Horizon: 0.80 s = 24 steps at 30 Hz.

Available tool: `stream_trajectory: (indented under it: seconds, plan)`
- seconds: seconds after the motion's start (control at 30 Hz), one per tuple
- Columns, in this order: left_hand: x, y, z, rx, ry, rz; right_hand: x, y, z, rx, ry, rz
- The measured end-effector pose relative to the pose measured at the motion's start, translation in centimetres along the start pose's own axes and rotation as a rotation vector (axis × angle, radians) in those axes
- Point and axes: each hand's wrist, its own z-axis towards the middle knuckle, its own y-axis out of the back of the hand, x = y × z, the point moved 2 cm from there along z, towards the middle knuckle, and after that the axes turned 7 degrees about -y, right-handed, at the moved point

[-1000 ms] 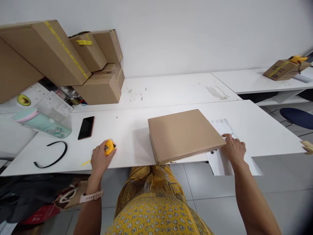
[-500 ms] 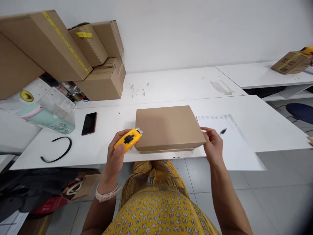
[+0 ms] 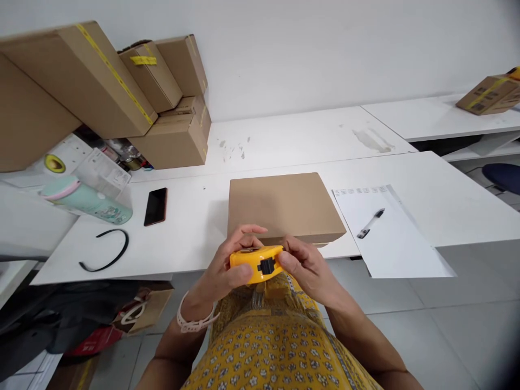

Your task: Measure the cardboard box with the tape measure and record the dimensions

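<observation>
A yellow tape measure (image 3: 254, 274) with a black slide button is between my hands, in front of my body at the table's front edge. My left hand (image 3: 229, 268) wraps round its case, thumb on the near face and forefinger stretched out above. At the case's right end, my right hand (image 3: 306, 265) pinches with thumb and fingers; whether it grips the blade tip or the case is hidden. Just behind both hands, a closed brown cardboard box (image 3: 282, 206) lies flat on the white table (image 3: 284, 143).
A pen (image 3: 371, 223) rests on a paper sheet (image 3: 396, 252) that overhangs the table's edge at right. To the left are a phone (image 3: 156, 206), a black headband (image 3: 124, 246) and a mint bottle (image 3: 91, 201). Stacked cardboard boxes (image 3: 168, 142) stand at the back left.
My right hand has left the box's right side and come to the tape measure. My left hand has brought the tape measure rightward and turned it, in front of the box.
</observation>
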Motion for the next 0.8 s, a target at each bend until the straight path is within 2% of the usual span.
stream_trajectory:
  seconds: [0.07, 0.13, 0.27, 0.37, 0.43, 0.5, 0.6, 0.8]
  plan:
    - [0.0, 1.2, -0.2, -0.003, 0.041, 0.007, 0.2, 0.3, 0.3, 0.027, -0.048, 0.106]
    - [-0.2, 3.1, -0.1, -0.054, 0.042, 0.041, 0.4, 2.4, 0.8, -0.05, -0.051, 0.17]
    - [-0.8, 9.0, 1.4, -0.28, 0.021, 0.233, -0.2, 10.7, 2.9, -0.375, -0.011, 0.161]
    - [-1.0, 13.9, 2.7, -0.396, 0.105, 0.346, -2.2, 16.3, 5.0, -0.406, -0.087, 0.106]
    - [-0.8, 16.4, 3.3, -0.447, 0.139, 0.382, -3.9, 18.3, 6.1, -0.403, -0.154, 0.059]
    - [-0.4, 18.2, 3.5, -0.484, 0.175, 0.384, -5.3, 18.8, 6.6, -0.395, -0.201, 0.006]
    - [0.0, 19.1, 3.5, -0.496, 0.197, 0.374, -6.0, 17.7, 6.7, -0.389, -0.205, -0.093]
    - [0.0, 16.9, 4.1, -0.396, 0.193, 0.418, -4.9, 15.2, 6.5, -0.306, -0.284, -0.276]
